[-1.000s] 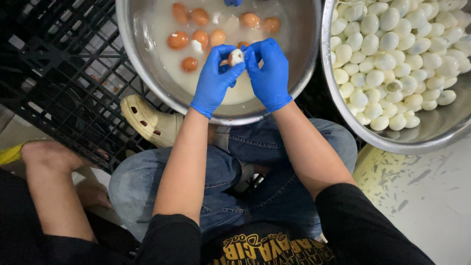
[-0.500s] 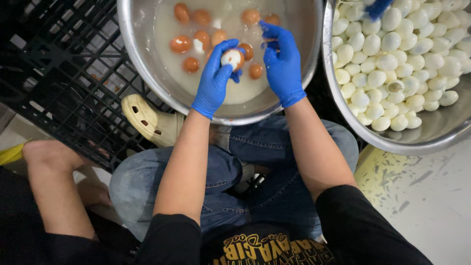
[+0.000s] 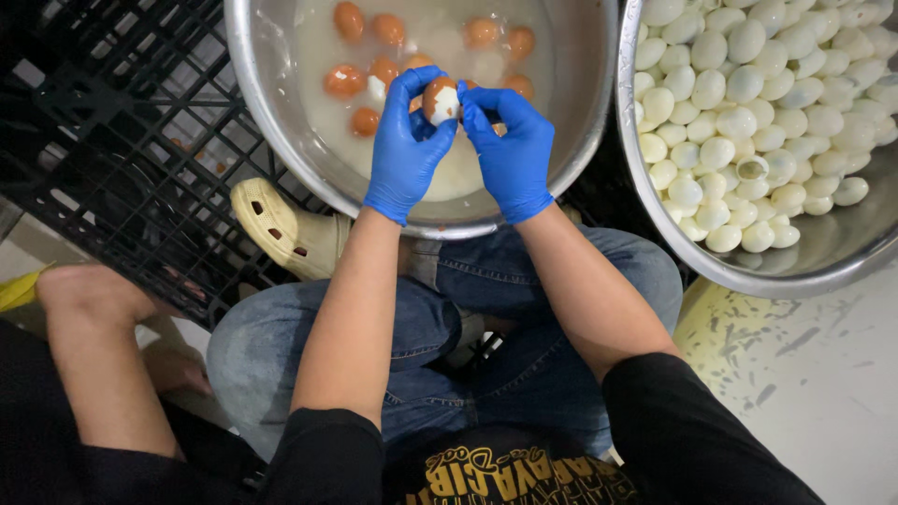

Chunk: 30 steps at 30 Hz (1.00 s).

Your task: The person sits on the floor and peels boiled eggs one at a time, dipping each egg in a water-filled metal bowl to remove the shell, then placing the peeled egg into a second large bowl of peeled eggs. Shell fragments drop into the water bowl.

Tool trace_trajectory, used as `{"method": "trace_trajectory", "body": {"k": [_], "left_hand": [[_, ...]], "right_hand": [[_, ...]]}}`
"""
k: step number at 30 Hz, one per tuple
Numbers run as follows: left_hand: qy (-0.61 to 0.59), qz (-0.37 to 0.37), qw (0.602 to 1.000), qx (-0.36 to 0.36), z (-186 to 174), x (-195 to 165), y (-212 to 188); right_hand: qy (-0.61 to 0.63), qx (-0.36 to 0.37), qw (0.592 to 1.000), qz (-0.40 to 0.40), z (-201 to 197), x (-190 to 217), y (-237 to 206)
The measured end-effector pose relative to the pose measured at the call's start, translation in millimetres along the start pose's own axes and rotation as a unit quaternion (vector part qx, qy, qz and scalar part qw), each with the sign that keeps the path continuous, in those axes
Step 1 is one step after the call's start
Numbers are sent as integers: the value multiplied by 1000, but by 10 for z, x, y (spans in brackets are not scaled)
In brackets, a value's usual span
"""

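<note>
- Since the earlier frame, right hand (image 3: 513, 150) is rejoining left hand (image 3: 404, 145).
- Both hands' fingers are pinching a half-shelled egg (image 3: 441, 99) over the water basin (image 3: 271, 112), catching shell.

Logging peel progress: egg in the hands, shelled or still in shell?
Partly peeled. The egg between left hand and right hand shows bare white beside brown shell.

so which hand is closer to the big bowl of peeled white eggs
Right. The right hand is beside that bowl of peeled eggs; the left hand is farther off, across the half-peeled egg both hold.
</note>
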<state>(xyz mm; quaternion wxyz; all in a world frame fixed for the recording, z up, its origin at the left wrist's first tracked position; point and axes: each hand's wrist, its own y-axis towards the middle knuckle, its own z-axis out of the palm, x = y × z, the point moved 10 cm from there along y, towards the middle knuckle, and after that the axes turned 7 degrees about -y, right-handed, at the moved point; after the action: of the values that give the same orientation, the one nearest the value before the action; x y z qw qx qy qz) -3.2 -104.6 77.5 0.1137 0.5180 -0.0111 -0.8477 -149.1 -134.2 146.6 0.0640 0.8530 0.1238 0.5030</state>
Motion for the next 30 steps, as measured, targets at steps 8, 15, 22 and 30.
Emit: {"method": "trace_trajectory", "body": {"k": [8, 15, 22, 30], "left_hand": [[-1, -6, 1000, 1, -11, -13, 10], [23, -48, 998, 17, 55, 8, -4], [-61, -82, 995, 15, 63, 21, -21], [-75, -26, 997, 6, -21, 66, 19]], "right_hand": [[69, 14, 998, -3, 59, -26, 35], [9, -11, 1000, -18, -26, -118, 56], [116, 4, 993, 26, -98, -486, 303], [91, 65, 994, -15, 10, -68, 98]]}}
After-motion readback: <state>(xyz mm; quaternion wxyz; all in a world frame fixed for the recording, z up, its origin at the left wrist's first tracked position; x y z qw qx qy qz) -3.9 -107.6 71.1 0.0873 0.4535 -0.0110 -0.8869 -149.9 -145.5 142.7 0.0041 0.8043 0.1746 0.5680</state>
